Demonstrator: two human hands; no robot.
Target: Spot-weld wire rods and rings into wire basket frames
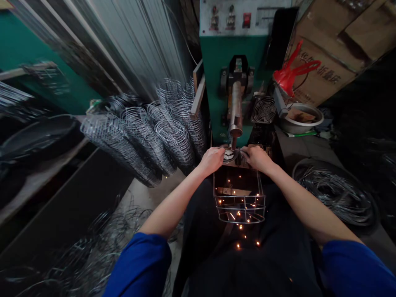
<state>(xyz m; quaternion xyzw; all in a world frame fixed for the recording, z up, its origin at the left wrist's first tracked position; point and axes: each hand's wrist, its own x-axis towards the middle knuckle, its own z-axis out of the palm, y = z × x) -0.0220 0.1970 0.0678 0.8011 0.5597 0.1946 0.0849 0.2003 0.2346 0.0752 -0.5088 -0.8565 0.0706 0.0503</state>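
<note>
A wire frame [241,197] with a gridded, curved front hangs over my lap, and its side wires run up to both hands. My left hand [213,161] is closed on its far left part, fingers beside the welder's tip. On the right, my right hand [257,159] pinches the far end of the frame; its fingertips are partly hidden. Between the hands, the metal electrode [236,109] of a green spot welder [216,53] points down. Bright orange sparks [239,214] scatter over and below the frame.
Stacks of wire rings [175,138] stand left of the welder. Loose wire scraps [89,255] litter the floor. At right are a coil of wires [334,192], a metal bowl [305,123], a red plastic bag [287,76] and cardboard boxes [328,53]. A phone [281,37] rests against the welder.
</note>
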